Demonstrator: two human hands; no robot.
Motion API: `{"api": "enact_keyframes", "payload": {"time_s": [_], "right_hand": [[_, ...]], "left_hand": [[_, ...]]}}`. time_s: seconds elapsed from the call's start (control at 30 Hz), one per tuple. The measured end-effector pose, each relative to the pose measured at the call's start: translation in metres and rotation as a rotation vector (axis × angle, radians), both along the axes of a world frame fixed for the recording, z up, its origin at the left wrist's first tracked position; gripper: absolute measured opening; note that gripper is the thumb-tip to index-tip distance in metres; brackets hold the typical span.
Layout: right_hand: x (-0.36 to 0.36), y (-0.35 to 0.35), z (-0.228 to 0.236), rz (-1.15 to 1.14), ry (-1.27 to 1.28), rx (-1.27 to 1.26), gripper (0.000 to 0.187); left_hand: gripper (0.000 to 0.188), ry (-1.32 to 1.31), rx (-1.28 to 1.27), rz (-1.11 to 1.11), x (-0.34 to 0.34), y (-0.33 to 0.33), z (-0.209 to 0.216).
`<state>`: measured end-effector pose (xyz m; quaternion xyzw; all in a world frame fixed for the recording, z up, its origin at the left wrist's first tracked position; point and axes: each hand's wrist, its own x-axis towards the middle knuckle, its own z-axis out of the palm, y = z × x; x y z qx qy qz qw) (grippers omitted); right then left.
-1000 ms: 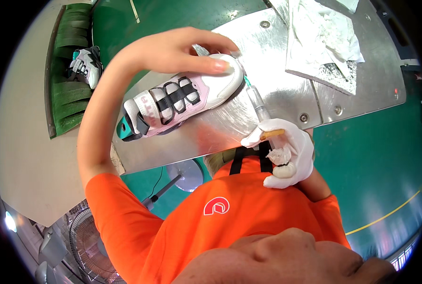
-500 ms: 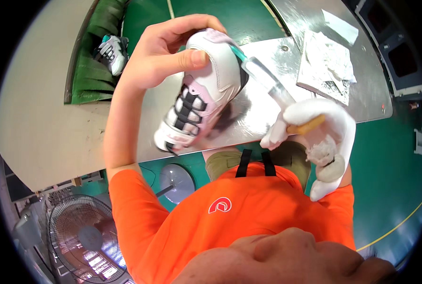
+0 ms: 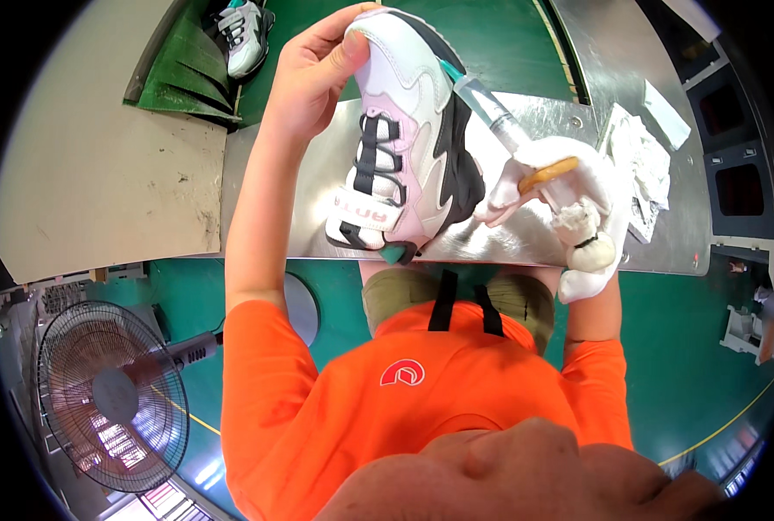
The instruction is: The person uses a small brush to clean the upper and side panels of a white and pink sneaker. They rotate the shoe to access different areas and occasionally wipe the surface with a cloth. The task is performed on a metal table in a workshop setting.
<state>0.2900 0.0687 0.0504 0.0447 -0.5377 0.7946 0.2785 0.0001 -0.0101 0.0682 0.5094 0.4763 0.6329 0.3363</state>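
Green floor (image 3: 665, 334) spreads beneath your metal surface (image 3: 316, 195), and a standing fan (image 3: 113, 395) is nearer your body and to the left of your left grip (image 3: 313, 82). That grip, bare, is closed on the toe of a white, pink and black shoe (image 3: 411, 143), with your thumb pressed on top. The shoe runs from it toward your body, lying between your two grips; whether its heel touches the surface cannot be told. Your right grip (image 3: 611, 195), in a white glove, curls firmly around a clear syringe (image 3: 491, 108), whose green tip points away from it to the shoe's edge, just above the dark sole. A pale wad (image 3: 580, 226) with a black band sits in its curve. Crumpled white paper (image 3: 647, 161) lies just right of this grip. Beyond your left grip, to its left, another shoe (image 3: 246, 42) stands near green flaps (image 3: 177, 78).
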Motion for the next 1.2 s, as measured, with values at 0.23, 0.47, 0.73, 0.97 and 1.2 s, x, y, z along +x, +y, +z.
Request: {"api": "enact_keyframes", "payload": {"time_s": [0.23, 0.47, 0.73, 0.97, 1.2], "right_hand": [[0.012, 0.005, -0.019, -0.032, 0.048, -0.072, 0.086], [0.058, 0.026, -0.009, -0.361, 0.173, 0.019, 0.085], [0.028, 0.001, 0.073, -1.114, -0.124, 0.297, 0.047], [0.000, 0.012, 0.080, -1.313, -0.413, 0.937, 0.044], [0.012, 0.032, 0.078, -1.472, -0.714, 1.141, 0.044]], "left_hand": [[0.058, -0.138, 0.008, 0.057, 0.009, -0.001, -0.005], [0.049, 0.123, -0.064, -0.055, 0.072, 0.005, 0.035], [0.044, 0.574, 0.140, 0.053, 0.147, 0.019, 0.039], [0.040, 0.797, 0.259, 0.239, 0.189, 0.020, 0.032], [0.039, 0.805, 0.339, 0.278, 0.197, 0.019, 0.028]]}}
